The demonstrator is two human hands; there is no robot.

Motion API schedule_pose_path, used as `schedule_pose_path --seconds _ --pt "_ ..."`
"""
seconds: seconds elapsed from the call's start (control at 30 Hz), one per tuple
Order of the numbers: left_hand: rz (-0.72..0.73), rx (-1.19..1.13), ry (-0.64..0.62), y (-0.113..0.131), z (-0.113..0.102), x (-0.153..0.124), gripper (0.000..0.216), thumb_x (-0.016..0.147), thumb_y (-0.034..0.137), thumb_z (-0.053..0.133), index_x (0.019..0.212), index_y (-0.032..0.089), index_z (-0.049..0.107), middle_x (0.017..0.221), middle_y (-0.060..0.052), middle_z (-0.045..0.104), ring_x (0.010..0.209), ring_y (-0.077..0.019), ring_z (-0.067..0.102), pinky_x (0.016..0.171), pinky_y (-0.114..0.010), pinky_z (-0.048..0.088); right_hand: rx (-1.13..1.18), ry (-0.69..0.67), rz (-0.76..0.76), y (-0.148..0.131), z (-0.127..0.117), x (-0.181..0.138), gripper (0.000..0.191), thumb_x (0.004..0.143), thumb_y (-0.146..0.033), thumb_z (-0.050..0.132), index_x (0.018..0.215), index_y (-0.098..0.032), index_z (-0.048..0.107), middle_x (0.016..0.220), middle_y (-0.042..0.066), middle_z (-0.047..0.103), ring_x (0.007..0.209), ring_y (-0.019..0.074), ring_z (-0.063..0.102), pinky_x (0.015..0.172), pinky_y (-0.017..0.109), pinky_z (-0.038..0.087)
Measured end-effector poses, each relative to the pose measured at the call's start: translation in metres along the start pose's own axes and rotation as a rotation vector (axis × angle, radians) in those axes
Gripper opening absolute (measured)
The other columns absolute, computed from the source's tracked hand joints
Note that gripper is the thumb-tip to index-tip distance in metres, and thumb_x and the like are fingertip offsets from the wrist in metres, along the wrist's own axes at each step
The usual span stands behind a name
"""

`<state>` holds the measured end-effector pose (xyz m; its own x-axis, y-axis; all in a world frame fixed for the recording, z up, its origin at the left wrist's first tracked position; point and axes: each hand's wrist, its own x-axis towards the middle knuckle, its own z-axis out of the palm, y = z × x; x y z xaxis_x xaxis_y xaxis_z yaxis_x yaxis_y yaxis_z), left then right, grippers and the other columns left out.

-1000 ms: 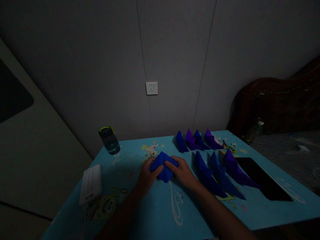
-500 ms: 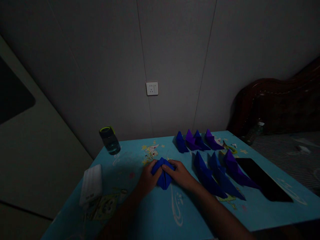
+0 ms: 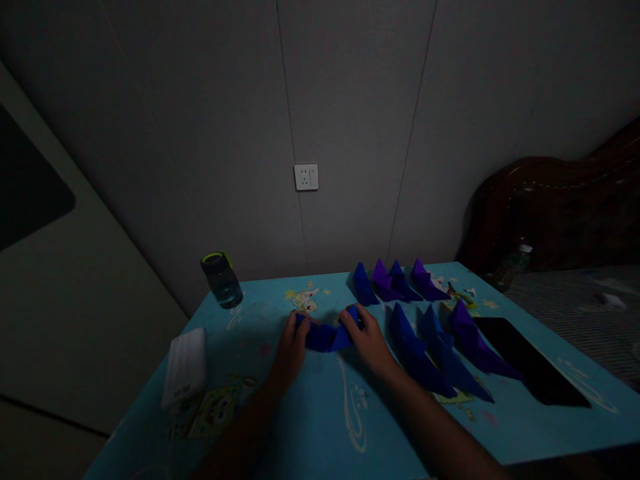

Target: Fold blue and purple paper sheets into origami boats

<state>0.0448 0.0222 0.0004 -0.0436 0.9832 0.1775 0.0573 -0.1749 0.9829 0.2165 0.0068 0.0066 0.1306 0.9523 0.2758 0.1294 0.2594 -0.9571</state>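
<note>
A folded blue paper piece (image 3: 327,337) lies stretched out sideways on the light blue table (image 3: 310,427). My left hand (image 3: 290,350) pinches its left end and my right hand (image 3: 367,340) pinches its right end. Both hands rest low on the table with fingers closed on the paper. Just right of my right hand stand several finished blue and purple paper boats (image 3: 440,353), in a near row and a far row (image 3: 395,281).
A black flat phone (image 3: 530,363) lies right of the boats. A white power bank (image 3: 186,367) sits at the left edge, a dark jar with a green lid (image 3: 221,279) at the back left. A wall socket (image 3: 306,177) is behind; a dark wooden headboard (image 3: 555,213) at right.
The blue paper was a bunched diamond between my hands. My hands have pulled apart sideways, and the paper is now drawn out into a long low shape.
</note>
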Motion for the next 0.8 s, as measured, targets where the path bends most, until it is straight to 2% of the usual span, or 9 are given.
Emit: schedule_pose_path --seconds 0.27,0.37,0.5,0.63,0.8 --pt "-0.022 -0.234 0.039 0.007 -0.002 0.001 0.028 0.088 0.044 0.048 0.107 0.024 0.045 0.113 -0.009 0.066 0.106 -0.0226 0.064 0.08 -0.033 0.053 0.114 0.115 0.001 -0.003 -0.004 0.003 0.035 0.086 -0.054 0.055 0.097 -0.021 0.057 0.076 0.0 0.052 0.065 0.0166 0.047 0.058 0.027 0.037" --pt "-0.007 -0.332 0.057 0.012 0.0 -0.001 0.028 0.087 0.045 0.051 0.105 0.024 0.043 0.109 -0.008 0.068 0.103 -0.0215 0.066 0.078 -0.031 0.054 0.17 0.139 0.022 0.001 -0.004 0.004 0.038 0.085 -0.056 0.054 0.102 -0.022 0.056 0.07 -0.002 0.05 0.062 0.0171 0.046 0.055 0.027 0.037" --pt "0.008 -0.415 0.104 0.015 -0.001 -0.002 0.028 0.082 0.04 0.06 0.099 0.025 0.044 0.096 -0.003 0.069 0.09 -0.0185 0.068 0.068 -0.025 0.052 0.243 0.154 0.026 0.004 -0.005 0.006 0.039 0.084 -0.059 0.054 0.1 -0.023 0.055 0.073 -0.001 0.051 0.063 0.0168 0.049 0.057 0.027 0.039" --pt "0.018 -0.462 0.072 0.014 -0.003 -0.001 0.032 0.08 0.046 0.062 0.094 0.025 0.043 0.086 -0.001 0.07 0.089 -0.0201 0.069 0.072 -0.028 0.052 0.285 0.164 0.023 0.007 -0.006 0.006 0.037 0.084 -0.058 0.055 0.097 -0.023 0.055 0.073 -0.001 0.05 0.064 0.0161 0.049 0.058 0.026 0.039" --pt "0.047 -0.49 -0.045 0.009 -0.004 -0.002 0.047 0.071 0.053 0.071 0.098 0.022 0.049 0.101 -0.009 0.071 0.102 -0.0281 0.066 0.083 -0.039 0.053 0.299 0.18 0.028 0.006 -0.007 0.006 0.034 0.084 -0.056 0.057 0.096 -0.024 0.055 0.07 -0.003 0.047 0.06 0.0154 0.046 0.056 0.026 0.036"
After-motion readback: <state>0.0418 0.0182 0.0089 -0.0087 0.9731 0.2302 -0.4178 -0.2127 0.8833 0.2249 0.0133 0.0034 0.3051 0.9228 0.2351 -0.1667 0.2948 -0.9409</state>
